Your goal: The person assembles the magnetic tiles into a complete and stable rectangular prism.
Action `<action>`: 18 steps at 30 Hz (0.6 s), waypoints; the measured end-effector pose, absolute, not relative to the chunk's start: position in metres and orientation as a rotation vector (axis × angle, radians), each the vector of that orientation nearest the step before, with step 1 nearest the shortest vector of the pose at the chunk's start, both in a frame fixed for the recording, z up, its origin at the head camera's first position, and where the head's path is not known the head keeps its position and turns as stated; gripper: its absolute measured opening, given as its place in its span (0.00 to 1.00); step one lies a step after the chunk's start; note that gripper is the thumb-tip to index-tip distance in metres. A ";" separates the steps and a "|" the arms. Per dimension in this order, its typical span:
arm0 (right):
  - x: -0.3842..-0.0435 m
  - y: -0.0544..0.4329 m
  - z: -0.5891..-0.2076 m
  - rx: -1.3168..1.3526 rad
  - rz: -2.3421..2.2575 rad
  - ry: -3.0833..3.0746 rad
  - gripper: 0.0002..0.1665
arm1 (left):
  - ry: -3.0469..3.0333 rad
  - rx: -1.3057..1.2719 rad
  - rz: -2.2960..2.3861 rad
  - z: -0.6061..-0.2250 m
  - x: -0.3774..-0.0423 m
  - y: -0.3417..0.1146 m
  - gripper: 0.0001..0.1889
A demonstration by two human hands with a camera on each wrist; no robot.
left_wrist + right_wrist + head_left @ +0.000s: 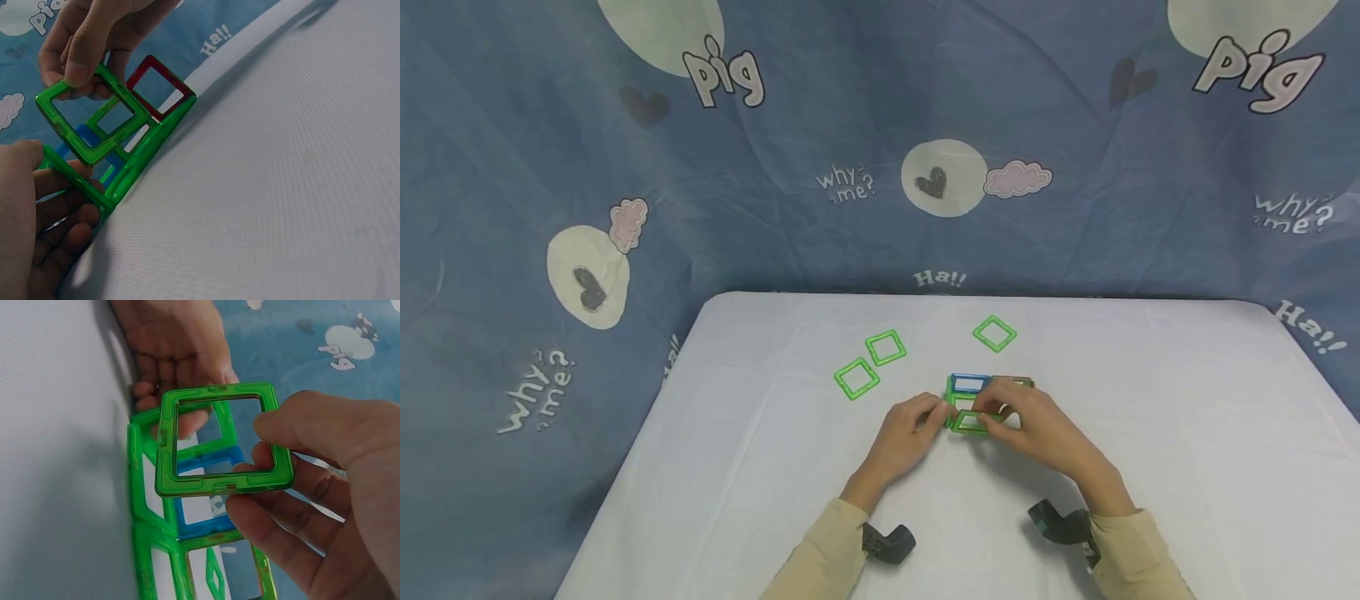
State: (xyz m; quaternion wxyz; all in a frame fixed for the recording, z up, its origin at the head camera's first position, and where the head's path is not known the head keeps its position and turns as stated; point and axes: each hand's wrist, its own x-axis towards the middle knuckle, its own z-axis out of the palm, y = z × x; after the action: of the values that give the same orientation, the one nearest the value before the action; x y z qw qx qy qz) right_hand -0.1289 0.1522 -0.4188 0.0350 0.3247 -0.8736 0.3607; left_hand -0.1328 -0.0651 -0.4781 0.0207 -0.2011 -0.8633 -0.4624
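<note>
Between thumb and fingers my right hand [1037,425] pinches a green square magnetic tile [167,450], tilted at the near side of a small tile structure. My left hand [906,437] is at the structure's left end, thumb and fingers holding an upright green tile [78,179] there. Green tiles form the structure's low edge along the table. A blue tile [209,526] stands behind the pinched one, and a red tile [170,79] rises at the right end. In the head view, my right fingers cover part of the structure.
Three loose green square tiles lie on the white table [737,467]: a left one [845,387], one beside it [891,359] and another farther right [986,342]. A blue printed cloth [850,242] hangs behind the table's far edge. Dark wrist-worn devices hang below both sleeves.
</note>
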 end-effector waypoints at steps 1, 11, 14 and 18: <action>-0.129 0.152 -0.419 0.996 1.106 -2.692 0.11 | -2.677 -0.624 -1.432 -0.478 -0.133 -0.065 0.19; -0.129 0.150 -0.416 0.980 1.080 -2.738 0.10 | -2.681 -0.642 -1.411 -0.479 -0.135 -0.066 0.19; -0.129 0.149 -0.416 0.986 1.079 -2.743 0.09 | -2.691 -0.640 -1.414 -0.480 -0.135 -0.066 0.20; -0.128 0.148 -0.417 1.003 1.076 -2.738 0.08 | -2.688 -0.646 -1.410 -0.480 -0.135 -0.066 0.20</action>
State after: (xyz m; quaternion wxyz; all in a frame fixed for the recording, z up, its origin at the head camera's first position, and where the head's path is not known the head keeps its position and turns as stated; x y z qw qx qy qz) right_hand -0.1284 0.1475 -0.4172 0.0166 0.3227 -0.8808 0.3461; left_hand -0.1349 -0.0659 -0.4803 0.0189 -0.2082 -0.8660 -0.4542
